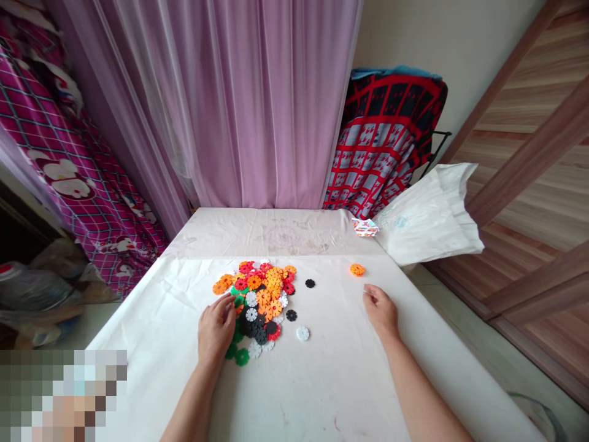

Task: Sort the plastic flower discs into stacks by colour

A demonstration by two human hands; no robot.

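A pile of flower-shaped plastic discs (263,296) in orange, red, green, black and white lies on the white-covered table. At the pile's left edge is my left hand (216,325). Its fingers curve out over a green disc (238,301), with the thumb apart from them; no disc is visibly gripped. My right hand (381,312) rests to the right with its fingers curled in, and nothing shows in them. Just beyond it lies a small round cluster of orange discs (358,270). Between the hands are a black disc (291,315), another black disc (310,283) and a white disc (302,333).
A small patterned paper box (365,228) stands at the table's far right corner, beside a white bag (427,215) that hangs past the edge. Behind the table (294,393) are purple curtains (276,104) and a red-checked cloth (368,147). Wooden doors (529,184) stand on the right.
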